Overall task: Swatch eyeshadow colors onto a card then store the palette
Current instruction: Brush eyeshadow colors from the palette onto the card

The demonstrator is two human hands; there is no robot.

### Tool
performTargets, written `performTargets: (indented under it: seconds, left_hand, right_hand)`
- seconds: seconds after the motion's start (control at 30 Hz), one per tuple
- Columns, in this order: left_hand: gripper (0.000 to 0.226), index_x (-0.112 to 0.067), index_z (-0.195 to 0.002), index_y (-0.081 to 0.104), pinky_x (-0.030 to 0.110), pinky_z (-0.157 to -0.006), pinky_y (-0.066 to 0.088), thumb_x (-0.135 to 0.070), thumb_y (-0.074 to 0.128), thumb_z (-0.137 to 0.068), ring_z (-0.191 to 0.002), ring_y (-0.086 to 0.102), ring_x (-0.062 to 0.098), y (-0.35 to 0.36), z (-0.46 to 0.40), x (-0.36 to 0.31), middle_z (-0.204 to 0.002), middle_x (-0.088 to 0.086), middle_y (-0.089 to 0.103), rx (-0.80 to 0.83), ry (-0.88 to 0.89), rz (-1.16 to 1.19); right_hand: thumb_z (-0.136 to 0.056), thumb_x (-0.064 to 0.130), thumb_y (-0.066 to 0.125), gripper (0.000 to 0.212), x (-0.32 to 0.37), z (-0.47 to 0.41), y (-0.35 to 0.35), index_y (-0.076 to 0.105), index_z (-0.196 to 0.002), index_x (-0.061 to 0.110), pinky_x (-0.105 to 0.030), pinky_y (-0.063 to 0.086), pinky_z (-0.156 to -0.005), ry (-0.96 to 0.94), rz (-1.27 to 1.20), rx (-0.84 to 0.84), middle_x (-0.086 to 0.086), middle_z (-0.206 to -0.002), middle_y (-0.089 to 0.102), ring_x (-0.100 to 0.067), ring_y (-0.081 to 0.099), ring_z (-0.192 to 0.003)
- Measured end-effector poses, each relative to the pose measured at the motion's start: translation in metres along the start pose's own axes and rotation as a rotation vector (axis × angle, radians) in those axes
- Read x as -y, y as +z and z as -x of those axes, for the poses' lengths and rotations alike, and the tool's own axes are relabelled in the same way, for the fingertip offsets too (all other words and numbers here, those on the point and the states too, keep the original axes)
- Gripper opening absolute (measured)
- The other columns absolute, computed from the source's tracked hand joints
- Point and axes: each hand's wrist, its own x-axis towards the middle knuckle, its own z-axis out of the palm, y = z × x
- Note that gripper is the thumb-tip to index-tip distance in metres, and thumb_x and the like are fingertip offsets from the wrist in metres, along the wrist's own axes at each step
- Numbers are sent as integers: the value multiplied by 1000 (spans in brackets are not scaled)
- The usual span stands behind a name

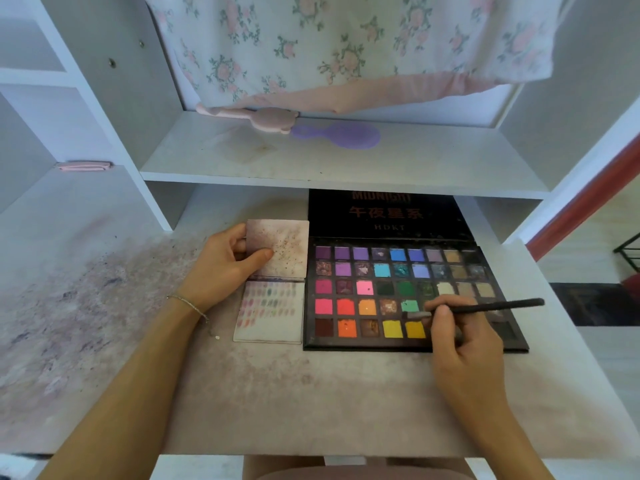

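1. White shelves are standing all around a dusty pink worktop (104,306), and a flowery cloth (346,46) is hanging at the back.
2. The big black palette (408,296) is lying open on the worktop, its long side running left to right, right under the right hand.
3. The swatch card (270,311) is sitting just beside the palette's left edge, nearer the left hand, with rows of small colour marks on it.
4. The left hand (225,268) is pinching a stained cover flap (280,247) above the card, thumb on top.
5. The right hand (460,337) is gripping a thin black brush (491,308). Its tip is touching near the green pan (409,305). I think the brush needs to go left to the card next.
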Motion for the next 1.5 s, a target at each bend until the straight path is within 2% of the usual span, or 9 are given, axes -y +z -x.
performTargets:
  seconds: [0.27, 0.4, 0.53, 0.63, 0.9, 1.03, 1.1, 1.37, 1.5]
  left_hand:
    - [23, -25, -98, 58, 10, -60, 50, -6, 60, -85, -76, 67, -1, 1, 1, -5, -84, -13, 68, 2, -51, -15]
    - [23, -27, -96, 58, 11, -60, 51, -7, 60, -85, -76, 68, 0, 2, 1, -5, -84, -13, 69, 0, -69, -13]
    - [21, -22, -98, 59, 11, -62, 52, -6, 60, -85, -74, 67, 0, 4, -1, -3, -86, -8, 69, -29, -76, 2]
    - [21, -21, -98, 58, 6, -58, 48, -5, 60, -84, -70, 65, -7, 6, 0, -3, -83, -12, 66, -61, -45, -12]
    - [21, -24, -98, 58, 7, -59, 48, -9, 61, -85, -72, 65, -7, 6, 1, 1, -85, -13, 66, -66, -24, -29]
    - [22, -27, -95, 58, 6, -58, 48, -8, 61, -85, -72, 65, -7, 5, 1, 0, -85, -14, 66, -63, -15, -17]
    - [23, -27, -96, 58, 6, -58, 48, -7, 61, -85, -73, 65, -7, 5, 2, 0, -85, -13, 66, -62, -14, -15]
    - [22, -25, -98, 57, 9, -61, 50, -7, 59, -86, -76, 66, -3, 5, 4, -3, -87, -12, 67, -34, -32, 34]
    - [20, -20, -100, 58, 10, -61, 50, -5, 58, -86, -76, 67, -2, 5, 3, -3, -87, -10, 68, -27, -25, 49]
  right_hand:
    - [-83, 21, 42, 17, -5, 2, -1, 48, -79, 36, -5, 41, -54, -35, 35, 156, 11, -69, 56, 1, 57, -74]
    - [-89, 9, 49, 30, -9, 3, -1, 48, -78, 37, -7, 44, -60, -52, 92, 212, 8, -71, 57, -2, 56, -77]
    - [-88, 12, 50, 29, -10, 2, -1, 48, -74, 37, -10, 46, -58, -52, 116, 155, 8, -69, 58, -7, 58, -69]
    - [-82, 23, 44, 17, -8, 1, 0, 48, -78, 39, -10, 46, -59, -61, 85, 171, 11, -71, 58, -5, 57, -76]
    - [-81, 17, 45, 20, -5, 2, 0, 49, -78, 36, -5, 42, -54, -51, 14, 108, 12, -69, 56, 1, 58, -72]
    - [-85, 22, 46, 14, 3, 3, 10, 51, -82, 34, -8, 42, -52, -72, -96, 120, 6, -66, 57, -6, 56, -66]
    - [-84, 30, 43, 9, 10, 5, 20, 51, -83, 34, -10, 42, -50, -80, -164, 134, 3, -76, 58, -11, 54, -63]
    - [-84, 20, 54, 16, 31, 9, 72, 52, -82, 36, -9, 44, -60, -72, -121, 344, 11, -72, 59, -3, 58, -74]
    - [-84, 16, 59, 6, 39, 12, 94, 61, -86, 21, -17, 47, -68, -119, -66, 389, 9, -80, 61, -5, 56, -79]
